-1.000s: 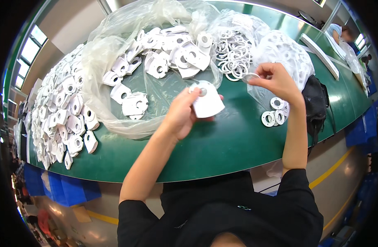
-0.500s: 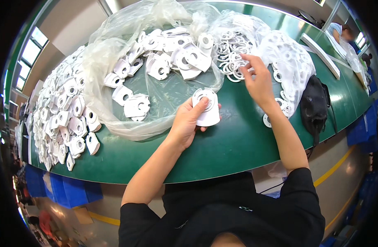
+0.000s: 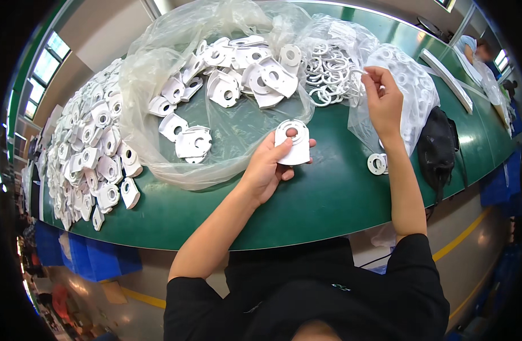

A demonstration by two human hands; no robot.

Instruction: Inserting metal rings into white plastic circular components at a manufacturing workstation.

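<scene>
My left hand (image 3: 266, 165) is closed round a white plastic part (image 3: 294, 149) with a flat lower edge and a round hole at its top. The thumb lies on its face, and a fingertip shows through the hole. To the right, my right hand (image 3: 384, 102) pinches thumb and forefinger together on what looks like a thin white ring (image 3: 356, 73), partly hidden by the fingertips. Just left of that hand lies a heap of white rings (image 3: 329, 74) on clear plastic.
A large clear bag (image 3: 187, 179) lies opened out with several white parts on it. A big pile of similar parts (image 3: 90, 148) covers the table's left. On the right are a bag of white discs (image 3: 409, 79), loose discs (image 3: 377, 163), a black pouch (image 3: 435, 142) and a white strip (image 3: 446, 79).
My right hand has moved right and a little up from the ring heap, its fingers closing on a ring. The left hand has shifted slightly right with the white part.
</scene>
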